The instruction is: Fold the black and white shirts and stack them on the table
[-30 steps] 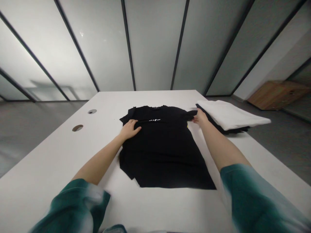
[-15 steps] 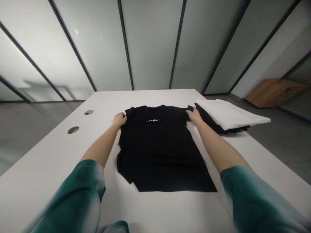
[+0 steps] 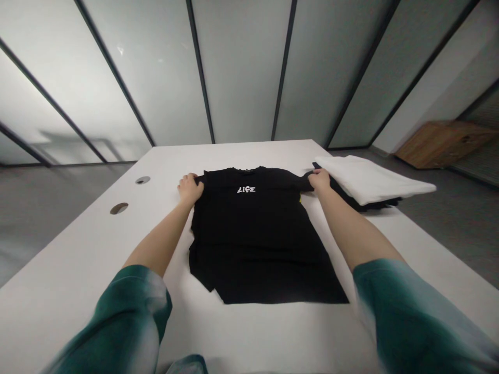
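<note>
A black T-shirt (image 3: pixel 261 234) with a small white print on its chest lies spread on the white table (image 3: pixel 156 322), collar at the far end and hem toward me. Its lower left corner is folded unevenly. My left hand (image 3: pixel 190 188) grips the left sleeve, fingers closed on the cloth. Out at the right sleeve, my right hand (image 3: pixel 319 181) pinches the sleeve's end and holds it stretched sideways. A small yellow bit shows at the shirt's right armpit.
Right of my right hand, a folded white cloth (image 3: pixel 378 179) lies on dark folded fabric (image 3: pixel 380 205). Two round holes, one a cable hole (image 3: pixel 119 208), pierce the table's left side. Behind stand frosted glass panels (image 3: pixel 241 72); a wooden cabinet (image 3: pixel 440 143) is at the far right.
My right hand has moved outward to the right, drawing the sleeve out. The chest has flattened, so the white print shows more fully. My left hand has shifted slightly.
</note>
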Available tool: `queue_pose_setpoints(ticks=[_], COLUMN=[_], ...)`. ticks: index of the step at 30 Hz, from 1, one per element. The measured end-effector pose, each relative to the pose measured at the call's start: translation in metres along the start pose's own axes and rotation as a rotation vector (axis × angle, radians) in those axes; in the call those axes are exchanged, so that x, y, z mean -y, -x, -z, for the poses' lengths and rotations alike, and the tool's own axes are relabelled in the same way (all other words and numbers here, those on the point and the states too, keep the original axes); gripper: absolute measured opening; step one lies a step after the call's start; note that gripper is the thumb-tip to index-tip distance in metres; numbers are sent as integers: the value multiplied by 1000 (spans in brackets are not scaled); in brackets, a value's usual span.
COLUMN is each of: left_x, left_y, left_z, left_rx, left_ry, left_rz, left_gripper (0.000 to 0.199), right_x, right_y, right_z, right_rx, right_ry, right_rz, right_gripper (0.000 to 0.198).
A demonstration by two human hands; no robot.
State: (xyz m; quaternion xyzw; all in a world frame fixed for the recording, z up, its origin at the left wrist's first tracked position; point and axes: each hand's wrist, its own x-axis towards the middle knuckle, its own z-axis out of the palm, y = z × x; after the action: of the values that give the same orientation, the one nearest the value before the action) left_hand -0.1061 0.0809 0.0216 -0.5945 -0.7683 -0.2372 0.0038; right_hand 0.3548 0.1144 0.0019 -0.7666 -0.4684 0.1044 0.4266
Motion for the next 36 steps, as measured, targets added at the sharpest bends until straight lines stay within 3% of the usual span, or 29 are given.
queue_pose_setpoints(ticks=[2, 4, 6, 8, 11, 14, 18, 22, 28, 31, 34, 36], left_x=[-14, -23, -27, -27, -25, -25, -27, -27, -20, -8, 8, 16], left_y=[10, 20, 30, 37, 43, 45, 46, 46, 40, 30, 17, 8], left_z=[-5, -13, -20, -26, -28, -27, -28, -31, -13, -1, 3, 3], left_rx=[121, 185, 206, 209, 193, 167, 192, 360, 545, 414, 189, 163], left_ry=[-73, -120, -140, -144, -142, -130, -87, -122, -43, -52, -127, -149], left_rz=[-155, -233, -253, -254, -270, -331, -413, -416, -540, -426, -108, 92], left_gripper=[39, 43, 46, 46, 46, 47, 53, 59, 59, 52, 54, 57], right_x=[20, 47, 77, 102, 121, 111, 67, 24, 0, -5, -8, -10], right_y=[-1, 3, 12, 25, 46, 70, 101, 114, 104, 101, 100, 100], right_z=[0, -4, -13, -22, -29, -25, -17, -12, -4, -4, -4, -4], right_rx=[-79, -72, 47, 257, 349, 357, 416, 475, 422, 404, 401, 398], right_ry=[59, 29, -76, -236, -344, -190, 254, 583, 661, 632, 534, 486], right_rz=[-30, 13, 110, 220, 387, 556, 711, 593, 546, 537, 529, 530], right_gripper=[31, 33, 36, 39, 42, 36, 45, 61, 65, 65, 62, 59])
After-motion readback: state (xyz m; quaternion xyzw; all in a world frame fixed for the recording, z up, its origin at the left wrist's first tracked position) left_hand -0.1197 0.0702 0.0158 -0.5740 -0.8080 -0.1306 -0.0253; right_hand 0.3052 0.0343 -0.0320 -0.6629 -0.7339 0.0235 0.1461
